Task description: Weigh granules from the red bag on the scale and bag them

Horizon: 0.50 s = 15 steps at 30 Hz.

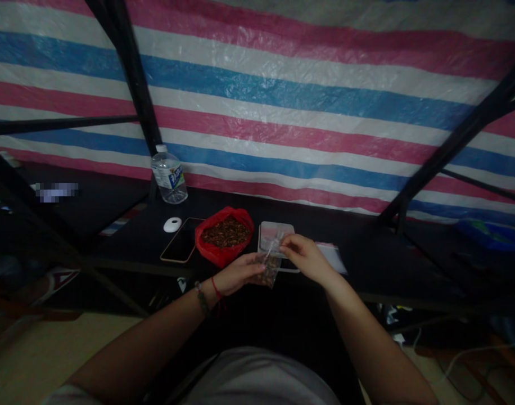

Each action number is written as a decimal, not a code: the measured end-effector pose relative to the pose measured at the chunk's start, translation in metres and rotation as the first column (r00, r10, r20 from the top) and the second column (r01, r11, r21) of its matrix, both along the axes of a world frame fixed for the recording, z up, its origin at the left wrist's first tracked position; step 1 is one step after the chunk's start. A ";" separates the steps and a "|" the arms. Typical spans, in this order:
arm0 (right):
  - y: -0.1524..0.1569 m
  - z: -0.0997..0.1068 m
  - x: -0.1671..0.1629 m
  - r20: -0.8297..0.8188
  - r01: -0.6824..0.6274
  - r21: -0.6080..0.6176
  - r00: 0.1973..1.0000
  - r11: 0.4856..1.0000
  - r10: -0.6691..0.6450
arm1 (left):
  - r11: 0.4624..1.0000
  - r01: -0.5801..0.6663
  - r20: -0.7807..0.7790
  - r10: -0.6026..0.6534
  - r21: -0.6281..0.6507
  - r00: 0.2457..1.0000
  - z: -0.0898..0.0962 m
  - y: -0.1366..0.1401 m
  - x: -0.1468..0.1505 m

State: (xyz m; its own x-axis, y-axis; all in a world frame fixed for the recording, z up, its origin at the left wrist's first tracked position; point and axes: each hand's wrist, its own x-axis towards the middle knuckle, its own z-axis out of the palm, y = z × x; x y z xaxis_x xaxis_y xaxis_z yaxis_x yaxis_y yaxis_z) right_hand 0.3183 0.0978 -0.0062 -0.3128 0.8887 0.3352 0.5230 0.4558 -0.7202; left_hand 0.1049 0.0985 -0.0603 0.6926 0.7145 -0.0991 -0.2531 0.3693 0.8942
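A small clear plastic bag (272, 269) with brown pieces in its lower part hangs between my hands at the table's front edge. My left hand (243, 273) is closed on the bag's filled side. My right hand (303, 255) pinches the bag's upper end. Behind the bag lies a flat, pale device that looks like a kitchen scale (278, 229), partly covered by the bag and my right hand. Left of it stands an open red plastic bag (207, 247) full of small brown pieces; their kind is too small to tell.
Left of the red bag lie a phone (179, 244) and a white oval object (172, 225). A clear plastic bottle (170, 177) stands behind them. Flat clear bags (331, 257) lie right of the scale. Black metal bars (133, 73) frame the table before a striped sheet (274, 112).
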 end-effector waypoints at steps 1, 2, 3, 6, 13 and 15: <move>0.003 -0.002 0.003 -0.015 0.042 -0.027 0.999 0.999 -0.042 | 0.998 -0.040 -0.085 0.044 0.050 0.995 0.001 0.002 0.000; 0.005 -0.004 0.005 -0.037 0.072 -0.059 0.997 0.996 -0.074 | 0.993 -0.067 -0.153 0.081 0.096 0.985 0.002 0.003 0.000; 0.007 -0.006 0.006 -0.068 0.087 -0.091 0.993 0.992 -0.094 | 0.988 -0.083 -0.198 0.108 0.131 0.974 0.002 0.005 0.000; 0.012 -0.015 0.006 -0.191 0.063 -0.158 0.977 0.986 -0.093 | 0.976 -0.109 -0.238 0.152 0.187 0.959 0.002 0.008 0.001; 0.015 -0.021 0.003 -0.213 -0.009 -0.159 0.977 0.987 -0.025 | 0.960 -0.146 -0.210 0.198 0.238 0.957 -0.001 0.011 0.002; 0.015 -0.021 0.000 -0.297 0.017 -0.145 0.953 0.989 -0.060 | 0.955 -0.159 -0.193 0.209 0.249 0.959 0.000 0.011 0.003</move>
State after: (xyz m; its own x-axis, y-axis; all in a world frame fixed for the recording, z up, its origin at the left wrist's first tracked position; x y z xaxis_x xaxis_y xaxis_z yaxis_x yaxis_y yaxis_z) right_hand 0.3186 0.1128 -0.0272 -0.1818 0.9425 0.2805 0.2882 0.3238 -0.9012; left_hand 0.1076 0.1090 -0.0604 0.5272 0.8483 -0.0497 -0.0901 0.1139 0.9894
